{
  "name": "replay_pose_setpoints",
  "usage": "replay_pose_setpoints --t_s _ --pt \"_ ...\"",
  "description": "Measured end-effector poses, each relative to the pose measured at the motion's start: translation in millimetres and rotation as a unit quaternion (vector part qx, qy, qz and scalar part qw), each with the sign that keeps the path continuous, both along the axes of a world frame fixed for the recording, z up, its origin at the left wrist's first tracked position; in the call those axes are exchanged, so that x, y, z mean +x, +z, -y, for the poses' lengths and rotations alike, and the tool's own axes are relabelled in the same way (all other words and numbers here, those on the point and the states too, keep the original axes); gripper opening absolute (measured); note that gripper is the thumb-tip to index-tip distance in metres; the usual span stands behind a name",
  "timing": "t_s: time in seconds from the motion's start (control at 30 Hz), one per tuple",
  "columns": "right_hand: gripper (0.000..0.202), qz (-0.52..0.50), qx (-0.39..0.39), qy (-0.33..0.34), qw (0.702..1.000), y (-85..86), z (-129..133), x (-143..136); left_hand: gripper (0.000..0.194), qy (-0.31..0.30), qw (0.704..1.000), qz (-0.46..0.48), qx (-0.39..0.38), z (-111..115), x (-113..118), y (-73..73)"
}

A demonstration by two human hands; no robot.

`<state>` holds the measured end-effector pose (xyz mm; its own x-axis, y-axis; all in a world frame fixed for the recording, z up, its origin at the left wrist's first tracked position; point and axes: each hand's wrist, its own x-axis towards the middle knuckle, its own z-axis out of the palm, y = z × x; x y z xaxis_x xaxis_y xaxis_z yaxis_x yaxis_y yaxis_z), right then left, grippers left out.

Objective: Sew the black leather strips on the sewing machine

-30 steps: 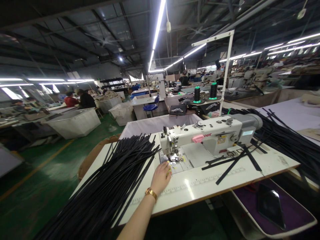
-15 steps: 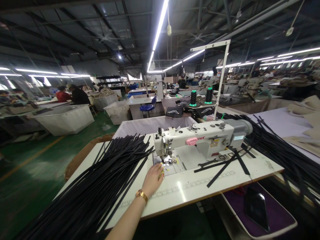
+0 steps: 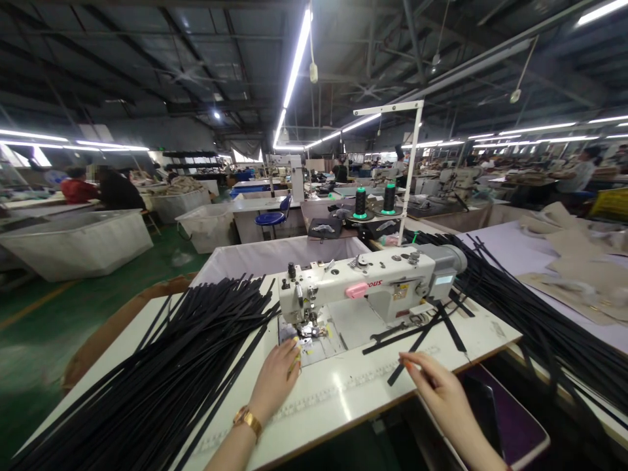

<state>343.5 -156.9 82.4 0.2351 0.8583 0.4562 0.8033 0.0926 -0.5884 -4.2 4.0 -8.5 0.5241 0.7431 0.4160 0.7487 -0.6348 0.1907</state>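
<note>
My left hand [image 3: 277,376], with a gold watch [image 3: 248,422] at the wrist, rests at the front of the sewing machine [image 3: 356,284], just before its presser foot [image 3: 310,330]. Its fingers are curled together, with a small yellow-green spot at them; what they hold is too small to make out. Over the table's front edge, my right hand [image 3: 434,389] is open, its fingers stretched toward the end of a black strip [image 3: 396,371]. Left of the machine lies a thick bundle of black strips [image 3: 161,366].
A wrench [image 3: 390,332] lies below the machine arm. Two black thread cones [image 3: 360,203] stand behind it. More black strips [image 3: 495,281] hang at the right. A phone [image 3: 483,409] lies on a purple surface [image 3: 523,418] below the table. White bins [image 3: 78,239] stand on the left floor.
My right hand has come into view from below, near the black strips at right. My left hand stays by the presser foot. The camera view has turned slightly right.
</note>
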Motion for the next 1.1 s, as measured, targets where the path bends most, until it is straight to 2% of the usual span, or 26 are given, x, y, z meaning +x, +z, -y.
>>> replay_pose_setpoints --t_s 0.07,0.13,0.17,0.23,0.3,0.4,0.47,0.63,0.73,0.83,0.9,0.97,1.07,1.1 --pt "0.022 0.018 -0.046 0.020 0.999 -28.0 6.8 17.7 0.035 0.001 1.000 -0.008 0.007 -1.2 -0.1 -2.2" --pt "0.023 0.068 -0.086 -0.014 0.994 -48.1 13.9 39.1 0.035 0.000 1.000 -0.010 0.014 -3.0 -0.8 -5.3" --pt "0.025 0.104 -0.106 -0.033 0.988 -52.1 16.0 49.9 0.035 -0.001 1.000 -0.009 0.017 -4.2 -1.3 -7.4" --pt "0.032 0.194 -0.142 -0.059 0.969 -47.3 14.6 68.6 0.036 -0.005 1.000 -0.008 0.019 -6.7 -2.7 -11.9" --pt "0.040 0.292 -0.171 -0.068 0.939 -30.6 4.7 81.0 0.036 -0.014 1.000 -0.009 0.019 -9.2 -4.0 -16.2" --pt "0.047 0.386 -0.205 -0.023 0.899 -4.1 -21.3 88.1 0.037 -0.021 1.000 -0.007 0.022 -11.6 -5.3 -20.1" --pt "0.047 0.407 -0.215 0.004 0.887 5.0 -40.8 88.6 0.037 -0.020 1.000 -0.005 0.022 -12.6 -5.6 -21.1" --pt "0.040 0.420 -0.220 0.034 0.880 0.5 -76.0 88.6 0.037 -0.020 1.000 -0.007 0.021 -13.2 -5.0 -19.4" --pt "0.030 0.427 -0.217 0.058 0.876 -3.6 -83.0 91.3 0.036 -0.013 1.000 -0.008 0.012 -9.8 -2.9 -13.1" --pt "0.029 0.427 -0.207 0.061 0.878 -2.6 -82.6 95.2 0.035 -0.007 1.000 0.003 0.004 -4.8 -0.1 -4.0" --pt "0.032 0.421 -0.201 0.074 0.881 -0.2 -77.9 91.0 0.035 -0.003 1.000 0.004 0.001 -2.3 1.1 1.1" --pt "0.034 0.387 -0.199 0.116 0.893 3.4 -65.5 73.1 0.035 0.001 1.000 -0.001 -0.005 -0.9 1.4 4.4" --pt "0.028 0.240 -0.212 0.175 0.931 10.5 -28.2 14.9 0.036 0.008 1.000 -0.006 -0.015 0.0 0.5 6.5" --pt "0.030 0.156 -0.224 0.223 0.936 13.0 -12.6 -10.5 0.036 0.009 1.000 -0.004 -0.018 0.0 0.1 6.8"
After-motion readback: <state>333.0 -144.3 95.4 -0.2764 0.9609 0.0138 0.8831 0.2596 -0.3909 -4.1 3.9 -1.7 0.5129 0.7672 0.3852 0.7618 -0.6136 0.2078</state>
